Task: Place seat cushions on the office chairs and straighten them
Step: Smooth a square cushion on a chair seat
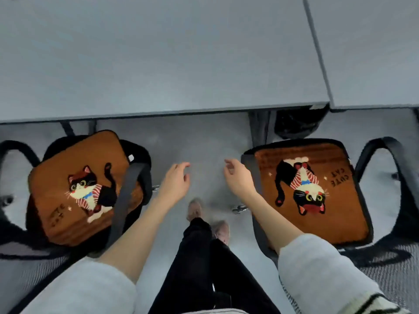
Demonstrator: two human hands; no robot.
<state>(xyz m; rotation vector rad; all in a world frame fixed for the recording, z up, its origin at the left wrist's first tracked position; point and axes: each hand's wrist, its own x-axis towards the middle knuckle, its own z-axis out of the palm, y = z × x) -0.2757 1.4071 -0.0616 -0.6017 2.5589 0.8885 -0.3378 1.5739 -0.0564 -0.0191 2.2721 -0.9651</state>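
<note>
— Since we begin at the hands: our left hand [175, 181] hangs over the bare floor [204, 141] between the two chairs, fingers loosely curled, holding nothing. Do we agree on the other?

— We do. Our right hand [235, 177] is the same, fingers relaxed and slightly bent, empty, just beside the left edge of the right cushion [317, 193] but, as far as we can tell, not touching it.

— Then outward. That right cushion lies flat on the right chair [256, 223], its edges running close along the seat's rim, cat print facing up. We would call it placed and fairly square.

— And the left cushion [79, 189] also sits on its seat, the left chair [140, 159], but turned at an angle: one corner points up toward the desk [158, 64], and dark seat shows beside it on the right. A dark armrest [127, 196] crosses in front of it from our view.

— So we judge the placing done for both chairs in view, and the straightening only half done.

— Yes; the left one probably wants a turn to line up with its seat. Whether more chairs wait outside the frame, we cannot tell.

— Our feet [195, 209] stand between the chairs, so either seat is within reach.
</note>
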